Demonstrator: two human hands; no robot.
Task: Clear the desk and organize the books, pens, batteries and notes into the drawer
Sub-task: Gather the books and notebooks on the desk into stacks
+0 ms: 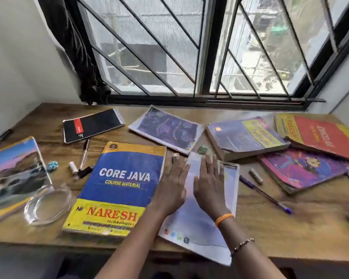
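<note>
Hands [189, 188] over pale booklet [199, 228], perhaps touching, Java book [119, 188] beside

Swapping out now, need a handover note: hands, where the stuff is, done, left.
Left hand and right hand: both open, fingers straight, flat over the pale blue book at the desk's front edge.
Still on the desk: Core Java book, black notebook, red book, pink book, blue pen, black pen, battery.
Done: nothing stowed; drawer not in view.
Left: everything.
</note>
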